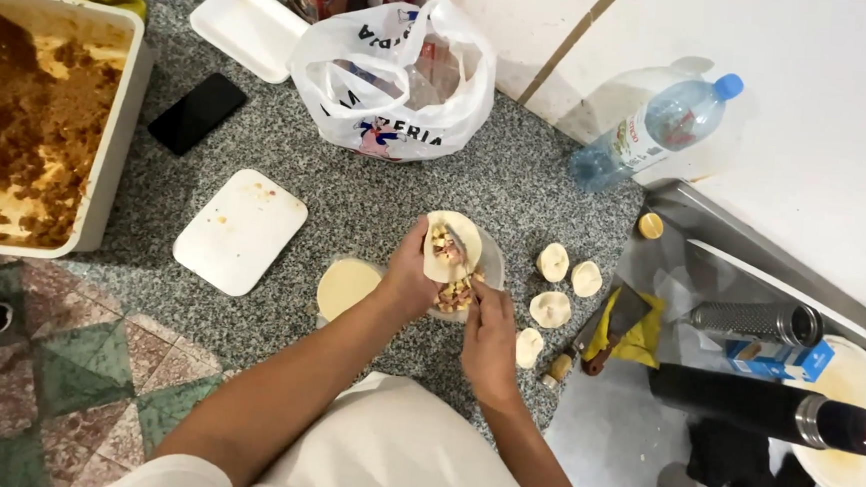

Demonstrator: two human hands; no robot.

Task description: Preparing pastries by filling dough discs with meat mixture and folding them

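My left hand (409,277) holds a round disc of pale dough (450,245) open in its palm, with chopped filling on it. My right hand (489,329) grips a spoon (458,250) whose tip rests on that filling. Both hands are above a clear plastic container of chopped filling (458,295) on the speckled grey counter. A stack of flat dough discs (346,285) lies just left of the container. Several folded, filled dumplings (553,286) lie on the counter to the right of my hands.
A large white tub of brown minced filling (121,104) stands at far left. White foam lids (238,230), a black phone (197,113), a white plastic bag (395,81) and a lying water bottle (660,127) surround the work spot. A metal sink (751,293) with a knife, yellow cloth and flasks lies right.
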